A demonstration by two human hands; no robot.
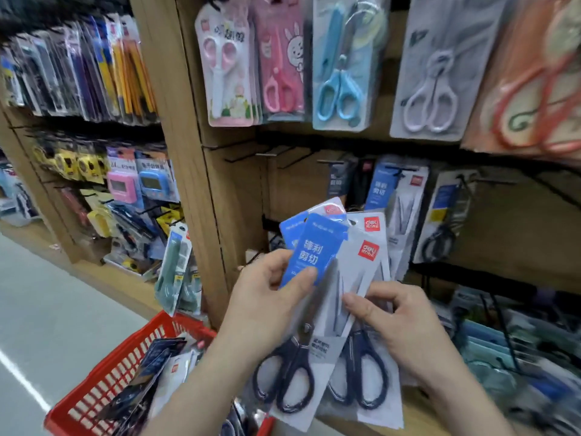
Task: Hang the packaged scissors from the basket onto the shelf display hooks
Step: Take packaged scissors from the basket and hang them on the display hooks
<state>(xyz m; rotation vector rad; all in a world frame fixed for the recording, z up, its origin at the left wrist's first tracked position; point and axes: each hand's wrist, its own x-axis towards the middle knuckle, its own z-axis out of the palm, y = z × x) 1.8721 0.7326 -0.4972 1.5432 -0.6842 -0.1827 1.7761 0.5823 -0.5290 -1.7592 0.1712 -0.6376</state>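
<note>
Head view: left hand (267,294) pinched the fanned packaged scissors (361,269) at the blue card, right hand (405,328) fingers curled on the rear one, presumably to separate it, just below bare display hooks (273,152); red basket (125,350) lower left.
</note>
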